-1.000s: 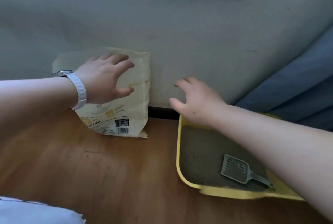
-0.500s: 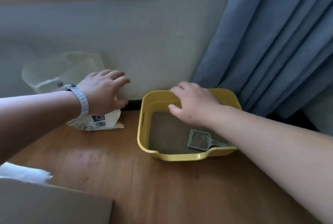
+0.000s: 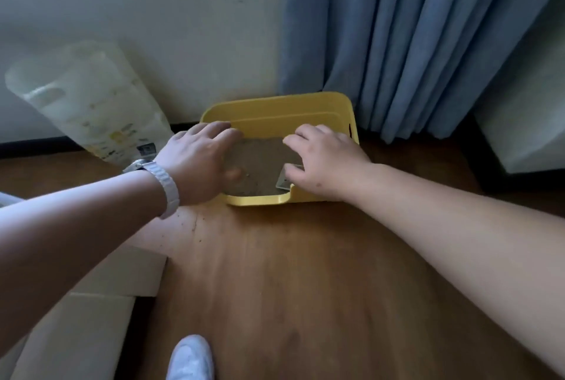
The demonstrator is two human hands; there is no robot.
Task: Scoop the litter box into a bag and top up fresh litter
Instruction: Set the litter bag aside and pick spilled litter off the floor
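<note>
Biggest of my task stuff is the litter bag (image 3: 91, 104). It's pale cream with small yellow print and a barcode patch low down, and it's leaning tilted against the wall (image 3: 153, 12), off to the left of my left fingers and not touching them. Next is the litter box (image 3: 275, 110), yellow plastic with rounded corners, sitting on the wood floor (image 3: 305, 272) right under both sets of fingers. Inside it is a flat bed of grey-brown litter (image 3: 260, 162). Only one corner of the grey scoop (image 3: 284, 181) peeks out beside my right thumb. The rest is hidden under that hand.

My left hand (image 3: 198, 162), with a white watch (image 3: 169, 193) on the wrist, is spread fairly wide over the box's left rim. The fingers are nearly straight, the thumb dips inside, and it's holding nothing. My right hand (image 3: 324, 165) is over the right side with its fingers loosely curved. It's gripping nothing that I can see, but I can't tell whether the palm touches the scoop.

For room, there's a bare stretch of floor from the box's near rim back to my shoe (image 3: 191, 358). The blue curtain (image 3: 412, 43) hangs just past my right fingertips, behind the box's far right corner. Cardboard flaps (image 3: 101, 303) lie below my left forearm.

Count: one bag, one box, one scoop, two hands, one shoe.
</note>
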